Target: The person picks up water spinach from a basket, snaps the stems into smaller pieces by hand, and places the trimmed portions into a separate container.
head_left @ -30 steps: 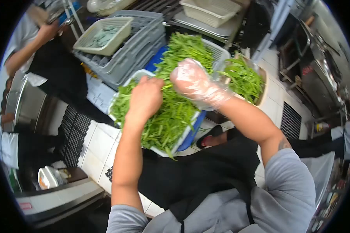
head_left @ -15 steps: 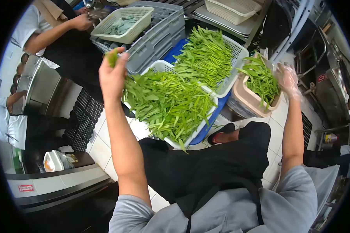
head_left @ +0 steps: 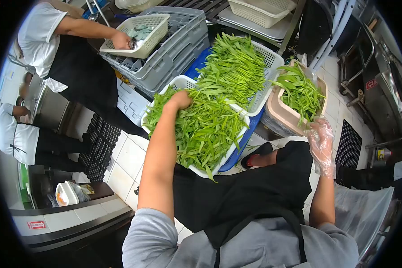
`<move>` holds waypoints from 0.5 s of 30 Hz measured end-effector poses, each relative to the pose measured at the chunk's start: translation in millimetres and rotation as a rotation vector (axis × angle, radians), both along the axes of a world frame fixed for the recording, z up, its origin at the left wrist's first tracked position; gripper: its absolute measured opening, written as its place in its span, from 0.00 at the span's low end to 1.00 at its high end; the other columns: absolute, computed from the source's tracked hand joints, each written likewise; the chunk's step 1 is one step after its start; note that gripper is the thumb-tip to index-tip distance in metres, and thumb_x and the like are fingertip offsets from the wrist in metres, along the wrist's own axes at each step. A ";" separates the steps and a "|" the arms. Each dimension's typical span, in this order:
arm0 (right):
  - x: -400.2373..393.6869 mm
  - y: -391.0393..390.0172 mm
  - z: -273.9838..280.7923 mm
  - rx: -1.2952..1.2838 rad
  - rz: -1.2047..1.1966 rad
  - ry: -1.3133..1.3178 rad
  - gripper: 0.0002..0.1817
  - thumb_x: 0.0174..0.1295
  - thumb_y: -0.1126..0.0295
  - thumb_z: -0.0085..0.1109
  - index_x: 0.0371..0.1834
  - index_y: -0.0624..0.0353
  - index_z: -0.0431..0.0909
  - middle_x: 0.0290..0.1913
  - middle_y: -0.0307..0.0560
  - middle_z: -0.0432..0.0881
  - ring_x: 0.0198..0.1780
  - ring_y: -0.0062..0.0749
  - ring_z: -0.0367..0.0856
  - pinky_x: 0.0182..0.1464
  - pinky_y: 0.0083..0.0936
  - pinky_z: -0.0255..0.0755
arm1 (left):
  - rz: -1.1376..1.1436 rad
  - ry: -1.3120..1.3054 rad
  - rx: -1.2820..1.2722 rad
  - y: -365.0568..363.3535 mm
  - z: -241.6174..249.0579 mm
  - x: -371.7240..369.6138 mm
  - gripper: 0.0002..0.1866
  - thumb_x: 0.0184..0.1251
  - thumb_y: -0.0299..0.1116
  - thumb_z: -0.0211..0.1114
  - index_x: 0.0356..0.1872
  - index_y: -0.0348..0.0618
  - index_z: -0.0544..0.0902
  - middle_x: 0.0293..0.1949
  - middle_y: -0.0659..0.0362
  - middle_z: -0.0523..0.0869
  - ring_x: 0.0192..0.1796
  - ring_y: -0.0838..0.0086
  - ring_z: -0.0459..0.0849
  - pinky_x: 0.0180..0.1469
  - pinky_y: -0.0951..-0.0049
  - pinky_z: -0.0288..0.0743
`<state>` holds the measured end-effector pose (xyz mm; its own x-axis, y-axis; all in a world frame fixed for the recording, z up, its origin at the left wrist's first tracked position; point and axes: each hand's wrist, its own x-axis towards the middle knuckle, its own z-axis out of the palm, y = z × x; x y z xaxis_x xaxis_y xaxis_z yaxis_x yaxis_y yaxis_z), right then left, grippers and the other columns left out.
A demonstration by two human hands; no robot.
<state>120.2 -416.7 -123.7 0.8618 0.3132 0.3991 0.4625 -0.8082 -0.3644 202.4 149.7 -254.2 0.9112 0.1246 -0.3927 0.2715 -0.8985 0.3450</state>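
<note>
My bare left hand (head_left: 180,101) reaches into the loose pile of water spinach (head_left: 205,127), with its fingers curled down among the leaves at the pile's far left. This pile fills a white basket (head_left: 146,117). Behind it, bundled water spinach (head_left: 234,67) with stems lined up lies in a second white perforated basket (head_left: 272,62). My right hand (head_left: 320,138), in a clear plastic glove, is beside the near right corner of a beige bin (head_left: 285,109). Its fingers are curled; what they hold, if anything, is hidden. More greens (head_left: 299,91) lie in that bin.
Grey stacked crates (head_left: 174,49) stand at the back left, topped by a cream basket (head_left: 158,27) where a co-worker's hand (head_left: 120,40) reaches in. Another person (head_left: 22,138) stands at far left. A blue crate (head_left: 234,161) is under the white baskets. Metal equipment lines the right.
My left hand, raised before with a bit of green, has come down into the loose pile. My right hand has moved down towards me along the bin. The co-worker's hand has moved into the cream basket.
</note>
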 end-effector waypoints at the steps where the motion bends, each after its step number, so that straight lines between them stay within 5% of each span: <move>1: -2.8 -0.6 -1.0 0.004 -0.004 0.019 0.15 0.58 0.73 0.65 0.49 0.62 0.85 0.59 0.62 0.82 0.66 0.62 0.77 0.70 0.50 0.69 | 0.037 -0.058 -0.111 -0.1 12.4 -10.0 0.19 0.66 0.37 0.67 0.53 0.36 0.87 0.52 0.41 0.90 0.55 0.50 0.88 0.62 0.56 0.78; 3: -3.7 1.4 -3.1 0.019 -0.006 0.048 0.15 0.58 0.73 0.65 0.49 0.62 0.86 0.59 0.62 0.82 0.66 0.62 0.77 0.69 0.50 0.69 | 0.117 -0.181 -0.327 4.7 35.1 -28.5 0.19 0.69 0.39 0.68 0.54 0.36 0.87 0.51 0.44 0.91 0.53 0.54 0.88 0.61 0.59 0.77; 7: 10.0 37.5 -11.5 0.079 0.152 0.051 0.15 0.61 0.69 0.67 0.49 0.62 0.85 0.58 0.60 0.84 0.64 0.59 0.79 0.68 0.48 0.70 | 0.203 -0.353 -0.742 1.4 81.2 -53.2 0.13 0.76 0.35 0.66 0.55 0.41 0.83 0.39 0.65 0.86 0.39 0.82 0.77 0.44 0.78 0.71; 13: 29.9 181.0 35.1 0.326 0.472 0.208 0.22 0.71 0.58 0.62 0.59 0.63 0.82 0.56 0.56 0.86 0.58 0.51 0.84 0.62 0.42 0.75 | -0.014 -0.360 -0.588 -41.7 152.7 -85.1 0.14 0.77 0.34 0.65 0.55 0.38 0.86 0.41 0.62 0.88 0.46 0.78 0.82 0.54 0.73 0.75; 15: 41.6 231.7 32.3 0.658 0.513 0.384 0.21 0.70 0.56 0.63 0.54 0.64 0.83 0.55 0.55 0.87 0.51 0.47 0.86 0.56 0.37 0.78 | -0.085 -0.296 -0.494 -52.3 164.1 -91.4 0.14 0.76 0.34 0.65 0.54 0.37 0.86 0.41 0.62 0.89 0.46 0.77 0.82 0.54 0.73 0.76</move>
<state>161.9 -185.0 -91.4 0.7903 0.5049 0.3471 0.4589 -0.1124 -0.8814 110.9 97.4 -90.1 0.9898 -0.0868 -0.1128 0.0339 -0.6258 0.7793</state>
